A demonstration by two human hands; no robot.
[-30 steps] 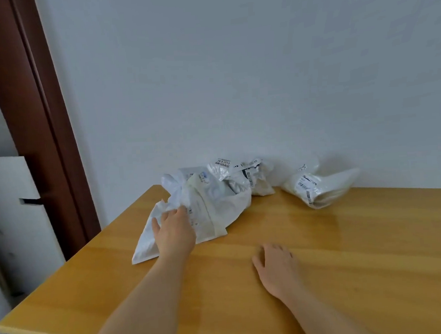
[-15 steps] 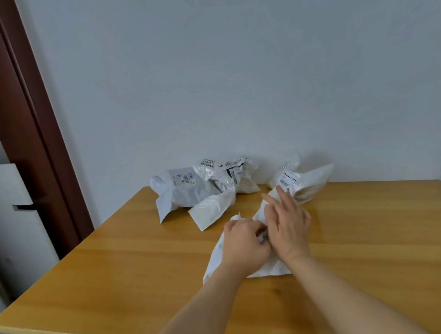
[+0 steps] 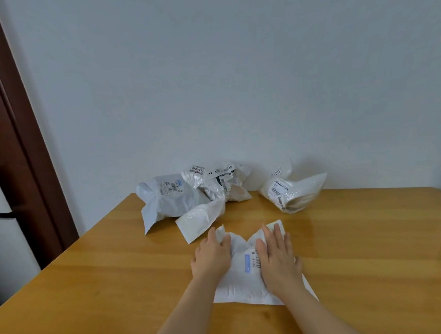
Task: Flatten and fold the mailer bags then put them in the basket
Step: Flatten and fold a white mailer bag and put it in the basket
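Both hands lie flat, fingers straight, pressing one white mailer bag (image 3: 243, 276) onto the tabletop (image 3: 374, 247) right in front of the person. The left hand (image 3: 211, 257) covers its left edge, the right hand (image 3: 278, 258) its right half, with the printed label showing between them. The bag's long axis runs away from the person, so smoothing probably goes outward to each side. The other crumpled bags (image 3: 190, 197) lie beyond, near the wall; no basket shows.

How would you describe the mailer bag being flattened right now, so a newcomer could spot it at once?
On the wooden table, look nearest the person, in front of the crumpled bags by the wall. The mailer bag lies there under the left hand and right hand, the only bag pressed flat.
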